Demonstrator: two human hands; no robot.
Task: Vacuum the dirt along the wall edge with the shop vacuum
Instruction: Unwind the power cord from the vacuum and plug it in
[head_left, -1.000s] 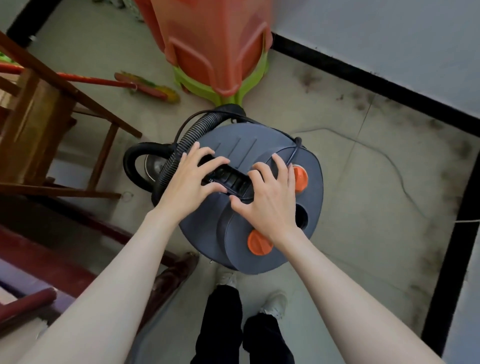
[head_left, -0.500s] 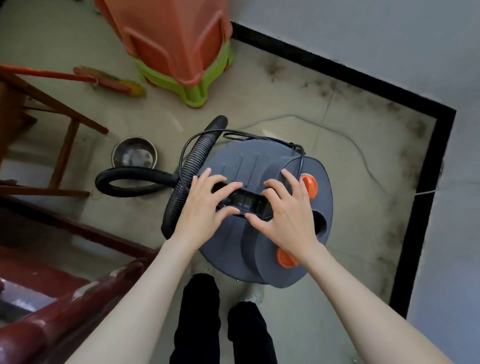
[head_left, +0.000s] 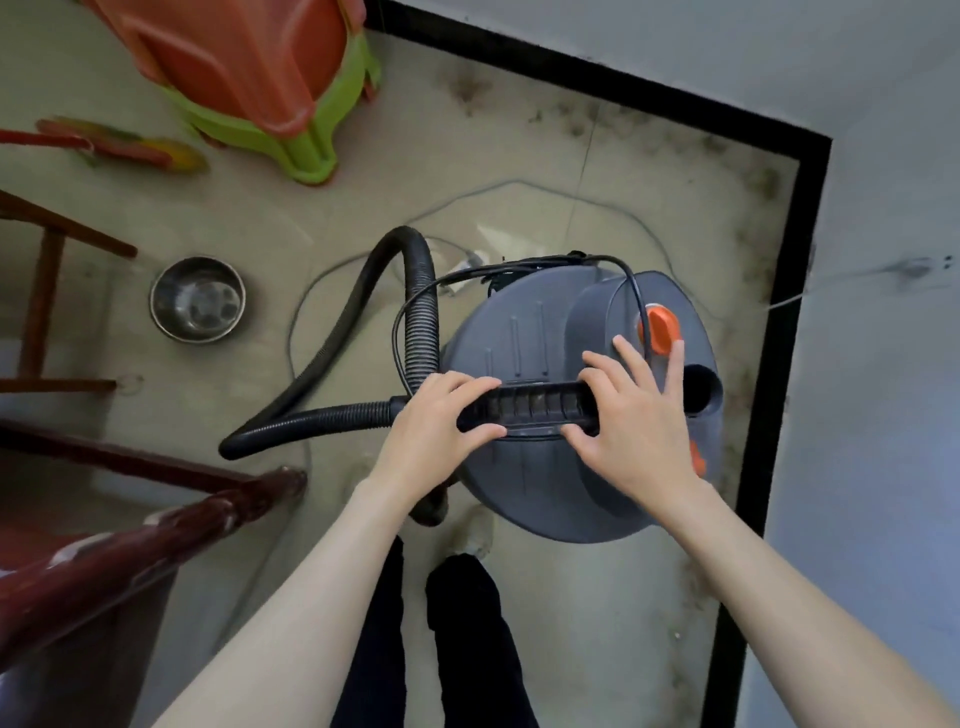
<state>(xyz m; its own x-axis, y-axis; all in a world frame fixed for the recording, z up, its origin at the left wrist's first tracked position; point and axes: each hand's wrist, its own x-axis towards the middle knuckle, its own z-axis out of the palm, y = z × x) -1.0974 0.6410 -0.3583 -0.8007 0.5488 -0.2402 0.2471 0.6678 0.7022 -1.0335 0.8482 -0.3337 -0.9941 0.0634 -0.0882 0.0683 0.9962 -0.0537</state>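
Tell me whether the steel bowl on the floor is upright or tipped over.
Upright: the steel bowl sits on the floor with its round rim and inner bottom facing up.

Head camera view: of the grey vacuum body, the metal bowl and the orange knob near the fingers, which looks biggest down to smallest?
1. Grey vacuum body, by far the largest.
2. Metal bowl.
3. Orange knob, smallest.
The bowl sits lower, on the floor, so it may look a bit smaller than it really is.
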